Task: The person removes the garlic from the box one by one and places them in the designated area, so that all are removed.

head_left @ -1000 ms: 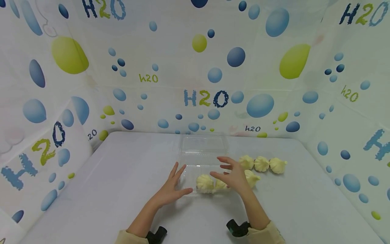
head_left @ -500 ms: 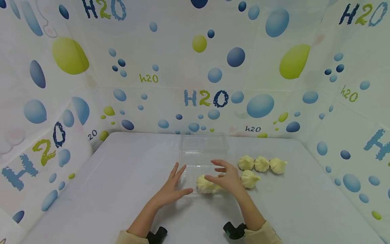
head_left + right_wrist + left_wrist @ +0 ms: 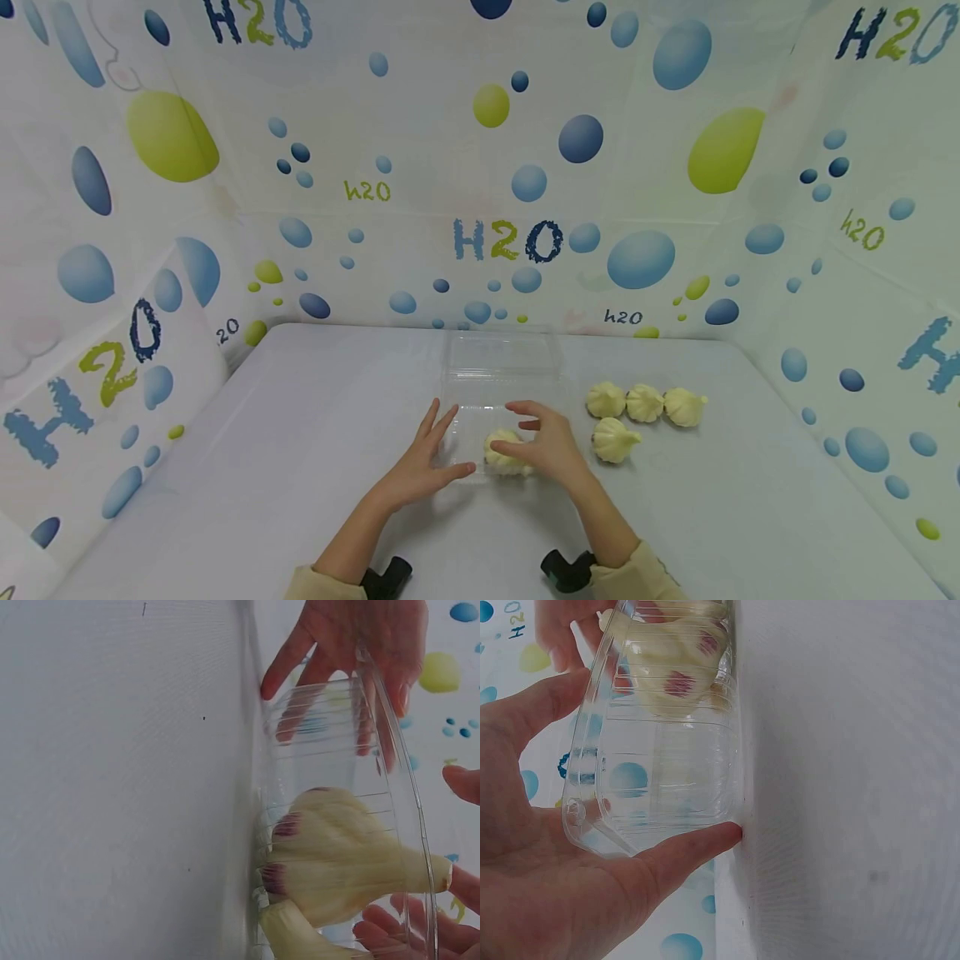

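Observation:
A clear plastic clamshell container [image 3: 471, 423] lies with its lid [image 3: 502, 354] folded back. My left hand [image 3: 417, 475] is at its left side, fingers spread; in the left wrist view one fingertip meets the rim and another rests by the base. Inside, at the front, sit garlic bulbs [image 3: 501, 466], pale with purplish root ends; a second garlic bulb [image 3: 296, 934] shows partly in the right wrist view. My right hand [image 3: 551, 446] hovers over the container's right part, thumb and fingers apart, hiding some of the garlic. One bulb's stem pokes up at the rim close to its fingers.
To the right on the white table [image 3: 720, 500] are a single garlic bulb [image 3: 615, 440] and, behind it, a row of three garlic bulbs [image 3: 644, 403]. A patterned curtain [image 3: 420, 150] closes off the back and sides.
My right hand has moved left across the container, uncovering the single bulb on the table and covering the right-hand garlic in the container. The left hand has stayed put.

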Motion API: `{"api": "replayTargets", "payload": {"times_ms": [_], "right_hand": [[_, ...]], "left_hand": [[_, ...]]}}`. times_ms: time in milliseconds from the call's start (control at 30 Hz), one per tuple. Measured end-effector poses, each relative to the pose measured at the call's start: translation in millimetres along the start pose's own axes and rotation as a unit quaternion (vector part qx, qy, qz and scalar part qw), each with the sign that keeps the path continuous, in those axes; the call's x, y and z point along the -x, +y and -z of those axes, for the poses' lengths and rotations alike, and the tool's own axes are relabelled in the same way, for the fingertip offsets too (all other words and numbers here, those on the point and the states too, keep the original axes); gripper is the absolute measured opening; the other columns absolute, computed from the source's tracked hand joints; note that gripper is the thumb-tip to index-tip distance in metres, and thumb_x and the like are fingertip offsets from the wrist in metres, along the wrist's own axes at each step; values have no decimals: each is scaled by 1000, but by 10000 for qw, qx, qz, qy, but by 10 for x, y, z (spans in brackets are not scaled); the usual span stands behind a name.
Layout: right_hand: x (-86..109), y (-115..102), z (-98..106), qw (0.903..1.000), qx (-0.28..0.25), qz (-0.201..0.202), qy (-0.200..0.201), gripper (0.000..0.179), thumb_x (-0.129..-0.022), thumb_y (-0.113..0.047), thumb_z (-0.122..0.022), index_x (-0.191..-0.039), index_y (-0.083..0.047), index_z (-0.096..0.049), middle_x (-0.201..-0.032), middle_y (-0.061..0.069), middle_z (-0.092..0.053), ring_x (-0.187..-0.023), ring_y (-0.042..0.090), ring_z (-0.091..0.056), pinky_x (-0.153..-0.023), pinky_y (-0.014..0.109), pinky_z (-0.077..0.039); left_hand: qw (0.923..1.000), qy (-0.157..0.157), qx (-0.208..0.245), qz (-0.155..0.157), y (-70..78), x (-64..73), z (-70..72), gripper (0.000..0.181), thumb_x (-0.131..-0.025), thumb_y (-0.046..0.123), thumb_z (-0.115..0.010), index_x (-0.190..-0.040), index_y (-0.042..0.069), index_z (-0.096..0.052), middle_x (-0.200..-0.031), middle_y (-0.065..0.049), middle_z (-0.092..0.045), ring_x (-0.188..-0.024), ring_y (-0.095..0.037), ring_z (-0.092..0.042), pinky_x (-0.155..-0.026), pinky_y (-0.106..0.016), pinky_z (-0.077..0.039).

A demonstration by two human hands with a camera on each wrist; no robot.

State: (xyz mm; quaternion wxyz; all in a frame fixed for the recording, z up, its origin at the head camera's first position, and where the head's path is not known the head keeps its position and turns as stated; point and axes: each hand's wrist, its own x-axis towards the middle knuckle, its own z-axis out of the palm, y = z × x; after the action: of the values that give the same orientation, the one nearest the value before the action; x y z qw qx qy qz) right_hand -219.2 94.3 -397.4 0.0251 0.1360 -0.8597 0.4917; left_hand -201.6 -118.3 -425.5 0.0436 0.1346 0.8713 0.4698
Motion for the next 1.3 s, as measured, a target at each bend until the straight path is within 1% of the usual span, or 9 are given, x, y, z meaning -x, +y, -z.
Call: {"api": "replayTargets", "payload": {"times_ms": [133, 367, 567, 733, 800, 1000, 1200, 1300], "right_hand": [[0, 2, -37, 9998, 160, 50, -108, 52, -71, -25, -79, -116, -6, -60, -118, 14, -58, -99, 36, -59, -79, 44, -50], [-5, 26, -114, 9988, 450, -77, -196, 52, -70, -25, -79, -115, -5, -61, -116, 15, -59, -97, 33, -59, -77, 42, -50], [-17, 44, -159, 9975, 672, 59, -194, 52, -68, -22, -81, -112, -1, -62, -112, 16, -61, -97, 33, -59, -79, 44, -48], [-38, 45, -176, 9956, 893, 158, -253, 47, -68, -21, -80, -107, -1, -64, -107, 12, -64, -96, 27, -58, -80, 42, -46], [-48, 42, -184, 9949, 957, 108, -303, 46, -68, -22, -79, -106, -2, -65, -105, 10, -65, -96, 24, -57, -80, 41, -45], [-89, 29, -200, 9933, 1032, -165, -487, 46, -68, -23, -79, -108, -5, -65, -107, 9, -64, -91, 21, -55, -77, 40, -44], [-127, 31, -192, 9921, 1091, -63, -612, 45, -65, -17, -81, -106, -4, -66, -106, 10, -64, -95, 25, -57, -80, 42, -44], [-141, 41, -195, 9919, 1092, -20, -649, 45, -65, -15, -82, -105, -4, -65, -106, 10, -64, -95, 25, -57, -81, 42, -44]], "left_hand": [[10000, -2, 20, -6, 0, -1, 0, 85, -79, 35, -70, -147, 18, -22, -152, -13, 3, -134, -43, -15, -95, -64, -27], [10000, -30, 52, -17, -12, -3, 3, 86, -79, 36, -70, -147, 18, -21, -152, -13, 5, -134, -42, -12, -96, -64, -26], [10000, -19, 43, -61, -12, -5, 8, 86, -79, 36, -70, -147, 17, -21, -152, -14, 4, -134, -42, -12, -96, -63, -26], [10000, -15, 40, -57, -17, -8, 7, 86, -79, 35, -70, -147, 17, -21, -152, -14, 4, -134, -42, -14, -96, -63, -26], [10000, -13, 22, -49, -20, -9, 8, 85, -79, 34, -70, -147, 17, -21, -152, -14, 4, -134, -42, -13, -96, -63, -25], [10000, -21, 17, -46, -15, -6, 15, 86, -79, 35, -70, -147, 18, -21, -152, -13, 3, -135, -41, -10, -97, -64, -24], [10000, -47, 49, -49, -10, -7, 10, 85, -80, 33, -69, -147, 18, -20, -152, -13, 4, -135, -42, -12, -96, -63, -26], [10000, -50, 41, -45, -7, -6, 10, 85, -80, 33, -69, -147, 18, -20, -152, -14, 5, -134, -42, -14, -95, -63, -27]]}}
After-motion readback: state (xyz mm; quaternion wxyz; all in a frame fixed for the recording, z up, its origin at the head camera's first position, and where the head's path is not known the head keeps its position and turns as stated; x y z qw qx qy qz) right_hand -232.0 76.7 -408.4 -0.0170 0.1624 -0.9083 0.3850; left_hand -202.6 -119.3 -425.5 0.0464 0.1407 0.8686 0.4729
